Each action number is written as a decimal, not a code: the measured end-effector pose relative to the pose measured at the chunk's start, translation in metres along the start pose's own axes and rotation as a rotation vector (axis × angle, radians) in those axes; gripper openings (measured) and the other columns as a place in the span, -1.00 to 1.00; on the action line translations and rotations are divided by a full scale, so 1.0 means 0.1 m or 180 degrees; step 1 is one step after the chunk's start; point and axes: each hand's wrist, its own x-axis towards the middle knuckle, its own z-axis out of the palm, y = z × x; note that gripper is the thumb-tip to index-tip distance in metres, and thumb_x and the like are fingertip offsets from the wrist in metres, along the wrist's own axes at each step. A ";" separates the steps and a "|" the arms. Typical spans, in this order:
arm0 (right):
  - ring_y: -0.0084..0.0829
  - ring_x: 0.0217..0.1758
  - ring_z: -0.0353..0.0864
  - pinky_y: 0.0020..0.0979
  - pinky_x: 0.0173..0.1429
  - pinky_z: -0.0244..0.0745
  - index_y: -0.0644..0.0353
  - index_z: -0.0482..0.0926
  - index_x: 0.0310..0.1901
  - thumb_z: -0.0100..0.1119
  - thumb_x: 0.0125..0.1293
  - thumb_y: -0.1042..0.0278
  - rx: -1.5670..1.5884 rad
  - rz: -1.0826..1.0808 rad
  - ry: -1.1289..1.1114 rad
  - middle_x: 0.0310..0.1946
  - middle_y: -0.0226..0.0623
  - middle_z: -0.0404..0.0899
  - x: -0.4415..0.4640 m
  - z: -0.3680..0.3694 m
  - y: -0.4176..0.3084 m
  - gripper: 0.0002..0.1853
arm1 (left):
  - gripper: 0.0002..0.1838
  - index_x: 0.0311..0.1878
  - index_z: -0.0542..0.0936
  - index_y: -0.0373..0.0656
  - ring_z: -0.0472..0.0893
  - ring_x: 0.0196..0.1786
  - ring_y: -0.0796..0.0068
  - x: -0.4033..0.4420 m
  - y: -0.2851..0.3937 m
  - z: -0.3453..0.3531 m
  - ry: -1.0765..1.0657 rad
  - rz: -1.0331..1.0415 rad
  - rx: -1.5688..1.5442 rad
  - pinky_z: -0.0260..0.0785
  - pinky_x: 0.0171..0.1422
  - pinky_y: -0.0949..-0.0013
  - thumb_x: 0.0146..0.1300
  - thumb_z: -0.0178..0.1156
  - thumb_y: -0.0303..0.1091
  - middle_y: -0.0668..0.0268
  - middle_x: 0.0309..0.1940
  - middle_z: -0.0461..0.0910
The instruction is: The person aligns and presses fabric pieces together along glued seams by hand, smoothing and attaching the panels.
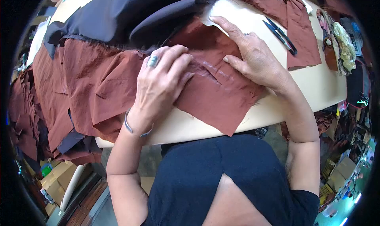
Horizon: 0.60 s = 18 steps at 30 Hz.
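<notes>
Both on rust cloth (223,109); left hand (160,77) curled; right hand (257,57) spread

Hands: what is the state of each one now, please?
Left hand: curled on the red-brown cloth; whether it grips cannot be told.
Right hand: open, spread over the cloth's edge.

Garment workshop: cut cloth (221,104), snips (283,38)
</notes>
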 end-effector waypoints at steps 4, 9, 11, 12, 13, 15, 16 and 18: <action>-0.16 -0.29 0.61 -0.17 -0.09 0.41 -0.07 0.12 0.38 0.18 0.01 0.54 -0.0085 -0.0292 0.0241 -0.21 -0.20 0.62 -0.02 0.03 -0.01 -0.17 | -0.64 -0.03 0.56 -0.11 0.50 0.04 0.27 0.09 0.03 0.04 -0.0227 0.0634 -0.0277 0.35 0.12 0.24 0.04 0.16 -0.45 0.29 -0.06 0.52; -0.38 -0.26 0.61 -0.35 -0.06 0.31 -0.07 0.18 0.37 0.15 0.05 0.55 -0.0097 -0.0597 0.0504 -0.20 -0.33 0.62 -0.08 0.12 0.02 -0.22 | -0.79 -0.17 0.53 -0.15 0.48 -0.12 0.25 0.22 -0.16 0.09 -0.0633 0.0894 -0.0512 0.35 0.02 0.24 0.07 0.11 -0.46 0.24 -0.22 0.46; -0.41 -0.28 0.60 -0.36 -0.08 0.30 -0.06 0.18 0.37 0.14 0.06 0.56 -0.0124 -0.0654 0.0567 -0.26 -0.36 0.62 -0.09 0.13 0.03 -0.23 | -0.82 -0.18 0.51 -0.16 0.47 -0.12 0.23 0.29 -0.25 0.04 -0.0924 0.0865 -0.0506 0.36 0.00 0.26 0.11 0.11 -0.46 0.23 -0.24 0.46; -0.41 -0.29 0.60 -0.36 -0.09 0.30 -0.06 0.18 0.37 0.13 0.07 0.56 -0.0120 -0.0660 0.0566 -0.28 -0.36 0.62 -0.09 0.13 0.04 -0.23 | -0.86 -0.20 0.51 -0.16 0.46 -0.12 0.21 0.31 -0.31 0.04 -0.0879 0.0902 -0.0513 0.37 -0.03 0.27 0.15 0.10 -0.46 0.24 -0.25 0.46; -0.42 -0.30 0.60 -0.37 -0.10 0.30 -0.06 0.18 0.37 0.13 0.07 0.57 -0.0115 -0.0664 0.0565 -0.30 -0.37 0.62 -0.09 0.13 0.04 -0.23 | -0.87 -0.20 0.51 -0.15 0.46 -0.13 0.21 0.30 -0.33 0.04 -0.0885 0.0803 -0.0543 0.38 -0.05 0.27 0.17 0.10 -0.46 0.25 -0.25 0.46; -0.42 -0.32 0.59 -0.37 -0.09 0.30 -0.06 0.18 0.38 0.12 0.08 0.57 -0.0155 -0.0635 0.0560 -0.34 -0.38 0.62 -0.10 0.12 0.04 -0.23 | -0.87 -0.21 0.51 -0.14 0.45 -0.13 0.20 0.30 -0.40 0.03 -0.0985 0.0840 -0.0544 0.38 -0.04 0.26 0.16 0.12 -0.45 0.25 -0.26 0.45; -0.43 -0.33 0.58 -0.37 -0.09 0.30 -0.06 0.18 0.38 0.11 0.08 0.58 -0.0168 -0.0623 0.0555 -0.35 -0.39 0.61 -0.10 0.12 0.03 -0.23 | -0.87 -0.21 0.51 -0.14 0.45 -0.12 0.21 0.30 -0.41 0.03 -0.0960 0.0861 -0.0547 0.37 -0.04 0.26 0.15 0.12 -0.44 0.26 -0.25 0.45; -0.43 -0.34 0.58 -0.37 -0.09 0.31 -0.06 0.18 0.38 0.10 0.09 0.57 -0.0177 -0.0601 0.0574 -0.37 -0.39 0.60 -0.10 0.13 0.03 -0.25 | -0.86 -0.21 0.50 -0.12 0.44 -0.12 0.21 0.28 -0.44 0.03 -0.0909 0.0894 -0.0548 0.37 -0.03 0.25 0.13 0.14 -0.44 0.26 -0.24 0.45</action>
